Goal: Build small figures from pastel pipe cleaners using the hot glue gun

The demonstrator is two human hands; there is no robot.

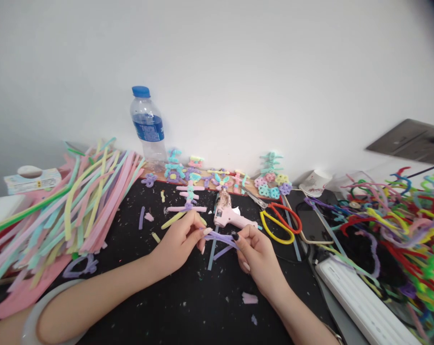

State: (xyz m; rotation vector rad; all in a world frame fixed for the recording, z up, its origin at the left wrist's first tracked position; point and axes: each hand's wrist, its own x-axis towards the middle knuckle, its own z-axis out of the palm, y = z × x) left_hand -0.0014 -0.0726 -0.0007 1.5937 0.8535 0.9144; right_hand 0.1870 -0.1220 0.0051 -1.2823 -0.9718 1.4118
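Observation:
Between my hands, a few purple pipe cleaners (220,236) are stretched sideways above the black mat. My left hand (182,239) pinches their left end between thumb and forefinger. The right end is pinched in my right hand (258,254), dark thumbnail on top. Just behind lies a pink glue gun (234,218), with a translucent glue stick (212,256) running toward me beneath the purple strands. Scissors with red and yellow handles (279,225) rest right of the glue gun. A pastel pipe-cleaner figure (190,194) lies beyond my left hand.
Pastel pipe cleaners (94,201) are heaped at left, bright ones (400,239) at right. A water bottle (148,127) stands by the wall near finished pipe-cleaner flowers (272,184). A white power strip (364,302), a phone (312,225) and a tipped paper cup (315,182) are on the right.

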